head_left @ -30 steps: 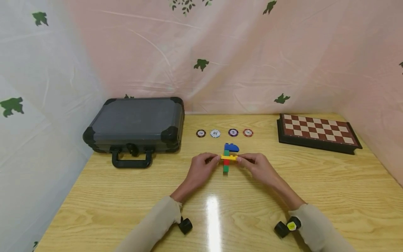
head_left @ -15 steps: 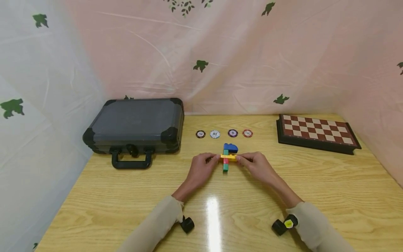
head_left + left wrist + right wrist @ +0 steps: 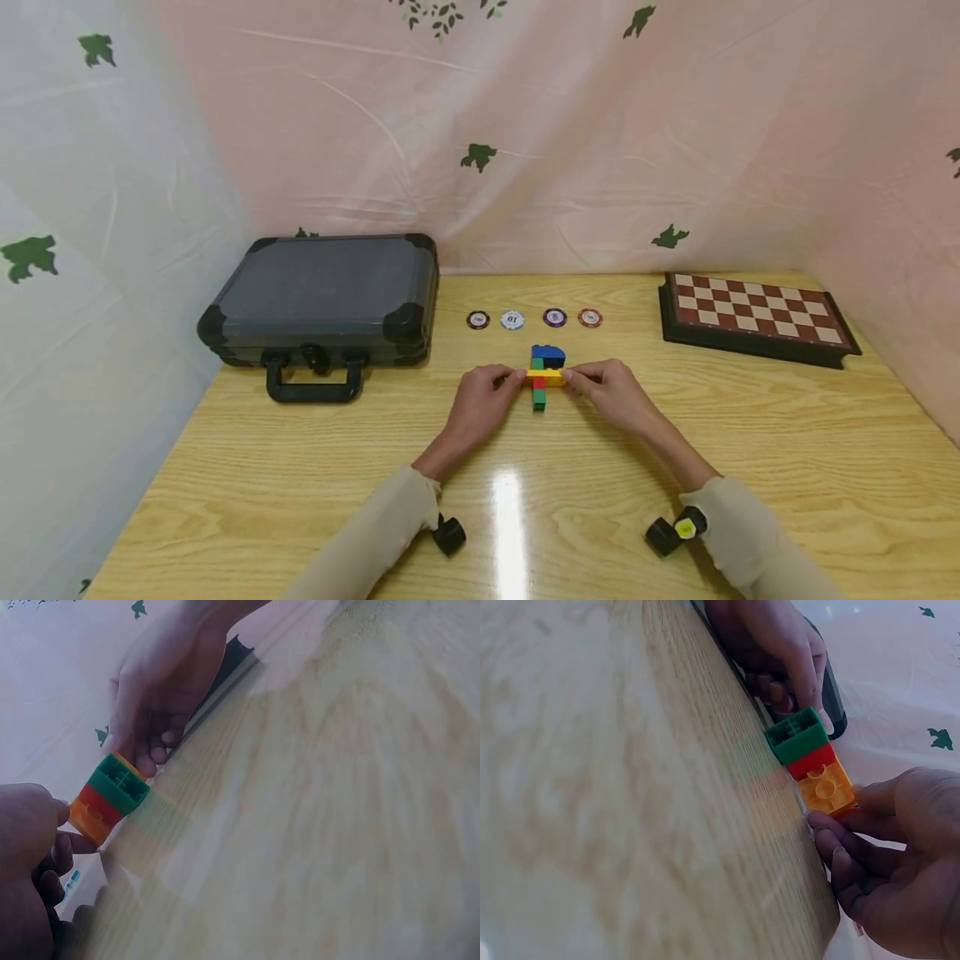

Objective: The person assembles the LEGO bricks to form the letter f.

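Observation:
A joined stack of toy building blocks sits between the two hands in the head view. It has a blue block (image 3: 548,352) with a rounded end at its far end, then green, a yellow block (image 3: 546,374) lying crosswise, a red block (image 3: 539,383), and a green block (image 3: 539,400) nearest the person. My left hand (image 3: 480,404) pinches the yellow block's left end between thumb and finger, while my right hand (image 3: 617,400) pinches its right end. The hollow underside of the near green block (image 3: 796,735) shows in the right wrist view.
On the wooden table (image 3: 585,517), a dark grey hard case (image 3: 326,279) stands at the back left, handle toward the person. Several poker chips (image 3: 513,319) lie in a row behind the blocks. A folded chessboard (image 3: 757,312) is at the back right, before a cloth backdrop (image 3: 555,200).
The blocks tilt slightly in the fingers, and the blue block sits a little lower in the head view. Both hands keep their pinch and hardly move.

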Motion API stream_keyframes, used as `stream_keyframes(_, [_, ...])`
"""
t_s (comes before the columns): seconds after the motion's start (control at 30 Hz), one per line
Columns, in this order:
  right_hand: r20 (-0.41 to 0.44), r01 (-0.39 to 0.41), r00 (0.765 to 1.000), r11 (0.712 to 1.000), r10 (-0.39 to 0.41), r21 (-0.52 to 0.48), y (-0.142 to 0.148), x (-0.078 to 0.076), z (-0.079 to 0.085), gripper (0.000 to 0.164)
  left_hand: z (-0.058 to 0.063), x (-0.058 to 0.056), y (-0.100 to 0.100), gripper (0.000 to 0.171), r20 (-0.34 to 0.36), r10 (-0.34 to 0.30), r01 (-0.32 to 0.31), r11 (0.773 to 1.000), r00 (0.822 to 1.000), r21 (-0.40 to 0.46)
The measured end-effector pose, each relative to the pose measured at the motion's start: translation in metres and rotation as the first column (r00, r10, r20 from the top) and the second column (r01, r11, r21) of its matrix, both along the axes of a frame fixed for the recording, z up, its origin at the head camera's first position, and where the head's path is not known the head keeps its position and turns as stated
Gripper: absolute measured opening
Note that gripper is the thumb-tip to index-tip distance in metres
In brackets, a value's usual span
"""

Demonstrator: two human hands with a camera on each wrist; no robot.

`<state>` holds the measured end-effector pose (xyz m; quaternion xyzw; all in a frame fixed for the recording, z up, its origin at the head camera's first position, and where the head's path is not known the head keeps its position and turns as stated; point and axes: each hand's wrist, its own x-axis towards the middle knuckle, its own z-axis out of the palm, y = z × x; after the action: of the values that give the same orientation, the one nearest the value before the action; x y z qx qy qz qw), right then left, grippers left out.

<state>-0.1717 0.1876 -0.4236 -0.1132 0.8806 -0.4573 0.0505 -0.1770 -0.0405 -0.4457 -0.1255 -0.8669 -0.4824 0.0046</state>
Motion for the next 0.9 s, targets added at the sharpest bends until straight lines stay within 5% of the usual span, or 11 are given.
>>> stream_keyframes(0.9, [0.024, -0.007, 1.0, 1.0, 0.007, 0.019, 0.0002, 0.0002, -0.0001, 0.029, 0.0002, -0.0002, -0.0015, 0.03, -0.026, -0.018, 0.017, 0.999, 1.0, -0.028])
